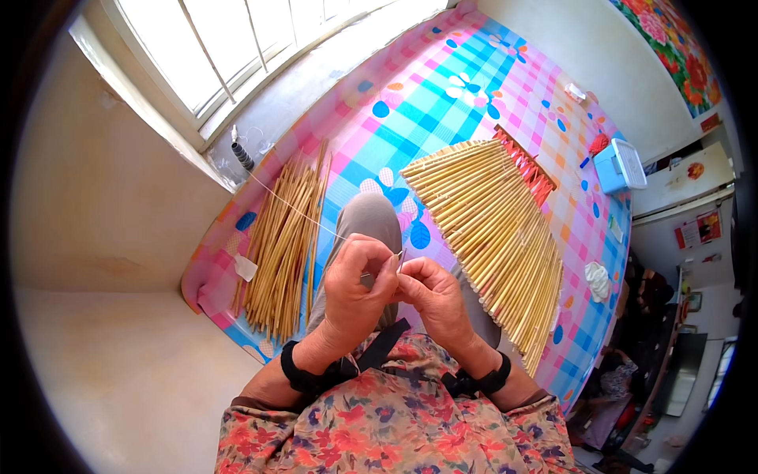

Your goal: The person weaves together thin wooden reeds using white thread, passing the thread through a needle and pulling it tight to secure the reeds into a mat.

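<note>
In front of my lap, my left hand [359,276] and my right hand [436,299] are raised close together, their fingertips pinched. A pale thread [304,213] runs from a dark spool [242,156] by the window to my left fingers. A thin needle [403,257] stands up between the fingertips, seemingly in my right hand's pinch. Whether the thread passes through it is too small to tell. To the right lies a fan-shaped mat of stalks [489,229], its narrow end laced with red cord [529,170]. Loose stalks [284,245] are piled on the left.
A checked, flowered sheet [442,103] covers the platform under me. A blue lidded box [620,164], a red ball of yarn [598,144] and crumpled white tissue [598,281] lie along its right side. A barred window [229,47] is at the upper left.
</note>
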`<state>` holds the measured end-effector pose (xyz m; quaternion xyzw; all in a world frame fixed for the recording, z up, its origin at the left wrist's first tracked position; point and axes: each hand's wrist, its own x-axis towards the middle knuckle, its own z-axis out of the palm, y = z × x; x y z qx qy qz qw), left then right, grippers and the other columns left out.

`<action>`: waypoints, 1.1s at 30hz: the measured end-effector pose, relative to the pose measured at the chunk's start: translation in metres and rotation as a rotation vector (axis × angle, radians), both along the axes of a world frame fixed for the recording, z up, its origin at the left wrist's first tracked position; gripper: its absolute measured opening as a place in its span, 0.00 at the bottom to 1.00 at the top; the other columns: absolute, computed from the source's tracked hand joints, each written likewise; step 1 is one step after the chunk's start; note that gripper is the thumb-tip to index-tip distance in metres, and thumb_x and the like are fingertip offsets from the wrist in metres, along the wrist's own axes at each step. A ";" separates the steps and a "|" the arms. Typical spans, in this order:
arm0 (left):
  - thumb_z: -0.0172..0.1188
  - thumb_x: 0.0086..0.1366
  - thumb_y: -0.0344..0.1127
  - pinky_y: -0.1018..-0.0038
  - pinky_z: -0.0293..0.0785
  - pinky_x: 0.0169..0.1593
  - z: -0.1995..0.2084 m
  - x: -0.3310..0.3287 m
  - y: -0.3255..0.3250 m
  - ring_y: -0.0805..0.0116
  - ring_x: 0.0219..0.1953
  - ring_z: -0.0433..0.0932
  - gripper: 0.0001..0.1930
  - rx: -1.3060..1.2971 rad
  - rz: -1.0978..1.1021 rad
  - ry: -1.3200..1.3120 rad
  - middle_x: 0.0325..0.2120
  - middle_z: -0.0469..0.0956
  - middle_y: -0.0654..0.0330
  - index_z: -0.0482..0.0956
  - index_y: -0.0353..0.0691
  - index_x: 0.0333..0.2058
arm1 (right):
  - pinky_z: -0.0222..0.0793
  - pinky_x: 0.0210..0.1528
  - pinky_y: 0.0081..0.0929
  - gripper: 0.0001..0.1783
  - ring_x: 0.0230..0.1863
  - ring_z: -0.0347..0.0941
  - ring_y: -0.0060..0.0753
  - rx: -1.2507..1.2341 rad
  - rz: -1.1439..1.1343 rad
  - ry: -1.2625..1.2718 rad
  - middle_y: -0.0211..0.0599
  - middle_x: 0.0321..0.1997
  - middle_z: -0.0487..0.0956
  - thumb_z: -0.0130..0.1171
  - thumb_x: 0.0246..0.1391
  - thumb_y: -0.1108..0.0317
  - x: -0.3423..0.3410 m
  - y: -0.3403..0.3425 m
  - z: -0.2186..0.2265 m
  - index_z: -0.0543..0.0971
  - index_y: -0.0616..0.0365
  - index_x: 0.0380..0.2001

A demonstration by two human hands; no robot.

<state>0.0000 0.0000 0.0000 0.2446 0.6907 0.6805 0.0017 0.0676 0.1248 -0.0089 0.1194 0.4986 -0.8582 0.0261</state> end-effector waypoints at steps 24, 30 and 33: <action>0.52 0.57 0.16 0.86 0.70 0.27 -0.006 -0.002 0.002 0.81 0.25 0.72 0.06 -0.019 -0.009 -0.017 0.30 0.66 0.62 0.68 0.34 0.31 | 0.72 0.42 0.22 0.08 0.36 0.74 0.22 0.022 -0.001 -0.003 0.33 0.33 0.76 0.51 0.58 0.69 -0.003 0.001 -0.002 0.71 0.63 0.38; 0.57 0.53 0.19 0.79 0.69 0.26 0.000 0.000 0.005 0.73 0.24 0.73 0.07 0.009 0.043 -0.083 0.26 0.69 0.60 0.70 0.36 0.29 | 0.73 0.41 0.21 0.07 0.36 0.74 0.23 0.017 -0.004 0.007 0.34 0.34 0.76 0.51 0.58 0.71 -0.002 0.001 -0.002 0.70 0.63 0.38; 0.57 0.54 0.19 0.79 0.69 0.26 -0.001 0.000 0.005 0.73 0.24 0.73 0.07 0.012 0.037 -0.101 0.26 0.69 0.60 0.70 0.36 0.29 | 0.73 0.41 0.21 0.07 0.36 0.75 0.23 0.023 -0.004 0.012 0.35 0.34 0.76 0.51 0.58 0.71 -0.002 0.002 -0.001 0.70 0.64 0.38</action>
